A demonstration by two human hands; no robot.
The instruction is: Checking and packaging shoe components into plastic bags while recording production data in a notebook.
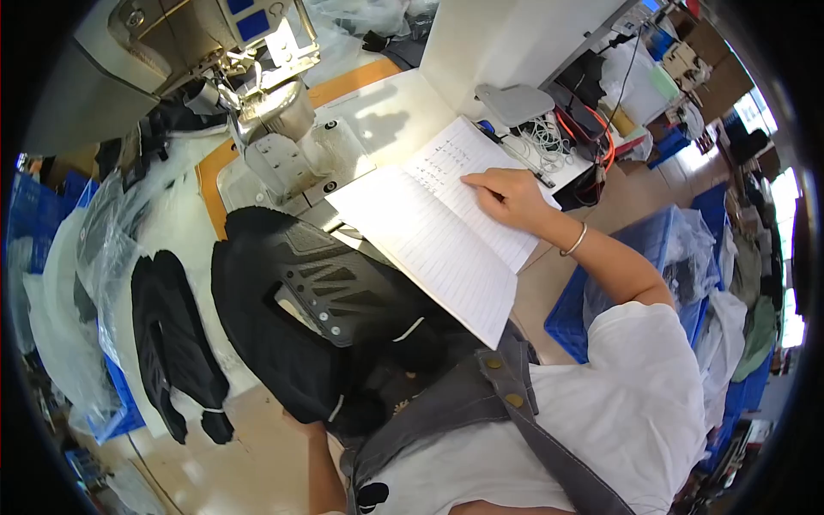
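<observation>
An open notebook [455,223] with lined pages and handwriting lies at the table's right edge, tilted. My right hand [511,199] rests over its right page, index finger stretched out to the writing and the other fingers curled, holding nothing. Left of it, a large black padded piece [322,283] with a moulded textured panel, triangular shapes and metal studs hangs over the table's near edge towards my lap. My left hand [302,422] is beside its lower edge, its fingers mostly hidden. Two slim black padded strips [176,339] lie further left.
A sewing machine [275,129] stands at the back left. Beyond the notebook are a grey flat pad [515,103], tangled white cord [542,148] and an orange cable [601,129]. Blue crates [571,313] with clear plastic stand right; plastic bags [64,335] hang left.
</observation>
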